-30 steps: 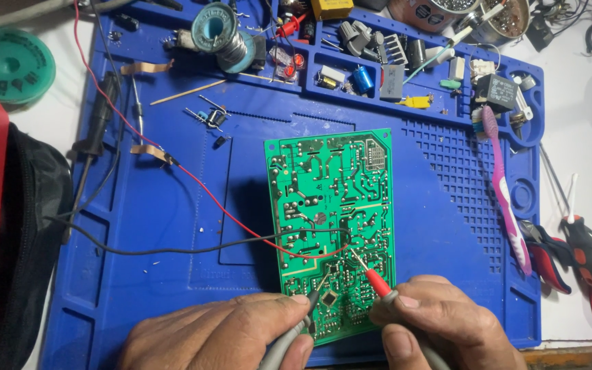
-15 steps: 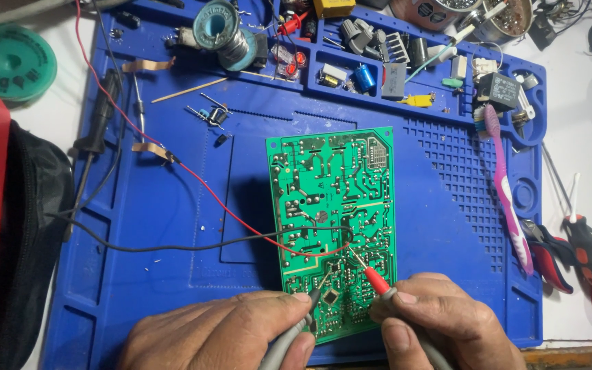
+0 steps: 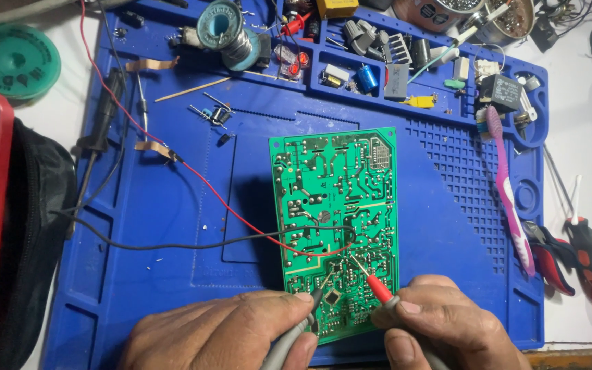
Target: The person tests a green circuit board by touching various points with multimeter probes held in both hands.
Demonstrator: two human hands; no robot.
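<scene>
Nothing has visibly moved since the earlier frames: both hands and both probe tips sit where they were a second ago. A wide blue silicone work mat with moulded parts trays (image 3: 173, 205) covers the bench, bearing at its middle a green rectangular printed circuit board lying solder-side up (image 3: 337, 205), its lower edge close to the mat's near rim. At the bottom of the head view, the left hand (image 3: 220, 332) pinches a grey-handled black-tipped meter probe (image 3: 318, 296) between thumb and fingers, its point on the board's lower section; the right hand (image 3: 447, 329) grips a grey-handled red-tipped meter probe (image 3: 378, 288) the same way, its point touching a joint just beside the other. A thin red lead (image 3: 193, 179) and a thin black lead (image 3: 173, 244) trail left across the mat from the board. To the right lies a pink plastic toothbrush (image 3: 508, 199); a blue-grey spool of solder wire (image 3: 226, 31) stands at the top. The board looks light and stiff but fragile at its solder joints, best held by its bare edges.
</scene>
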